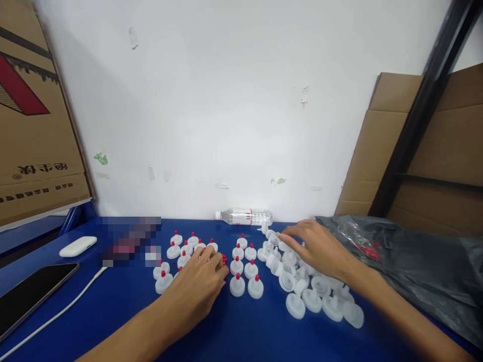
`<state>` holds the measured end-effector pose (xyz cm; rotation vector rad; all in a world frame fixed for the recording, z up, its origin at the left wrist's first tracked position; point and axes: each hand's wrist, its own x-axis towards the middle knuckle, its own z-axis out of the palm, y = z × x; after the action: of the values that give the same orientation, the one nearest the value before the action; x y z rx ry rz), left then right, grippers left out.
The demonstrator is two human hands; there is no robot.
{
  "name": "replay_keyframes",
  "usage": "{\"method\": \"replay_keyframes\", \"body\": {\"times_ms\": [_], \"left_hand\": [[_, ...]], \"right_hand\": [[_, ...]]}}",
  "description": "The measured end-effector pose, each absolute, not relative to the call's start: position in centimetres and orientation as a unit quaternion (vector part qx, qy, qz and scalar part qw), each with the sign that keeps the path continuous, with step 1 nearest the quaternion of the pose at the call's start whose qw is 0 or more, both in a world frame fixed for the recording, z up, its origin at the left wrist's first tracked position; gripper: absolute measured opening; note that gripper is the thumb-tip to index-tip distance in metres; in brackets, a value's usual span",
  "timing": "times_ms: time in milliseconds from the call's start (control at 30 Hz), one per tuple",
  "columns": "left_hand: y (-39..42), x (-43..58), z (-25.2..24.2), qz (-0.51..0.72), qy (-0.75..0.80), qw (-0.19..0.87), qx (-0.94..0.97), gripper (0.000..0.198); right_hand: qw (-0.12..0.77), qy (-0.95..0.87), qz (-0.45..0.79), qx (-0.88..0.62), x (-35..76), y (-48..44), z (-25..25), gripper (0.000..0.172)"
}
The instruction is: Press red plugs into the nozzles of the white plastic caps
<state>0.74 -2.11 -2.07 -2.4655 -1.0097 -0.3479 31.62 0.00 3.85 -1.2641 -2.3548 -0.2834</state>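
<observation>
My left hand (204, 274) is bent low over the table among white bottle caps with red tips. Its fingers are curled downward, and their tips are partly hidden. Bits of small red tip caps (225, 259) show beside them. My right hand (311, 246) reaches over a heap of white nozzle caps (295, 305) without red tips, its fingers stretched out over the far part. I see nothing held in it. Between the hands, several red-tipped white caps (237, 285) stand upright in two columns. More red-tipped caps (164, 282) stand left of and behind my left hand.
A clear plastic bottle (241, 216) lies along the white wall. On the left are a phone (33, 296), a white earbud case (78, 246) and a white cable (56, 317). A dark plastic bag (418, 271) covers the right side. Cardboard (41, 125) stands at the left.
</observation>
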Motion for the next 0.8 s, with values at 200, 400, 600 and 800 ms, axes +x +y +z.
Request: {"method": "replay_keyframes", "body": {"times_ms": [200, 400, 600, 800], "left_hand": [[-1.4, 0.5, -3.1, -0.129, -0.345, 0.25, -0.895, 0.018], [-2.1, 0.9, -2.2, -0.16, -0.356, 0.206, -0.897, 0.018], [-3.7, 1.6, 0.0, -0.24, -0.318, 0.132, -0.908, 0.018], [-3.4, 1.4, -0.3, -0.259, -0.305, 0.142, -0.906, 0.019]], "right_hand": [[0.278, -0.85, -0.097, -0.438, 31.3, -0.3, 3.1, 0.034], [0.325, -0.846, -0.06, -0.419, 30.3, -1.0, 2.6, 0.031], [0.298, -0.862, -0.061, -0.406, 29.3, -1.4, 1.8, 0.03], [0.243, -0.9, -0.025, -0.361, 28.8, -1.5, 1.7, 0.02]]}}
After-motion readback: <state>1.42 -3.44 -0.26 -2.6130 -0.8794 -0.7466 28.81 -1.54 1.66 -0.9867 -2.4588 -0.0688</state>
